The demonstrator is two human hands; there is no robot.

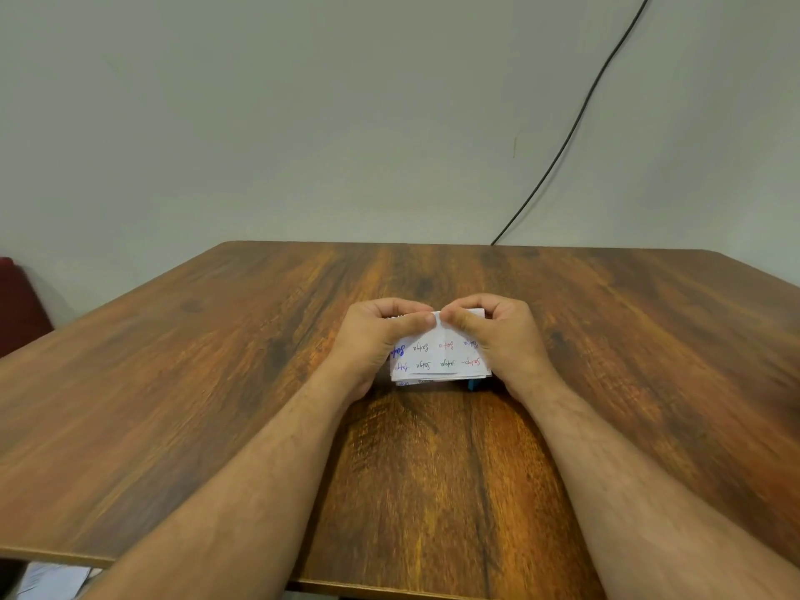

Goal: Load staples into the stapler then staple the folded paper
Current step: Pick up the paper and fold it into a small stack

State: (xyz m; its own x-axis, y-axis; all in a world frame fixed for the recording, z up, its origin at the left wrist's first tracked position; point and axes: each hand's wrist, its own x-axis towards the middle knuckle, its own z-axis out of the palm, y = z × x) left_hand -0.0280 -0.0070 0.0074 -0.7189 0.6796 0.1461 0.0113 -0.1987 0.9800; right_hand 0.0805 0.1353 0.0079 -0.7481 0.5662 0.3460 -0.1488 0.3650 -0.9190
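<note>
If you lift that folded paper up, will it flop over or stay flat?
Probably it stays fairly flat: the folded paper shows several stacked layers at its near edge. It likely weighs little. The left hand and right hand pinch its far edge, so loose flaps might spring open if released.

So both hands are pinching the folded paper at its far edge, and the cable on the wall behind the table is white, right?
Not quite. The head view shows both hands, left and right, pinching the folded paper at its far edge, but the cable on the wall behind the table is black, not white.
</note>
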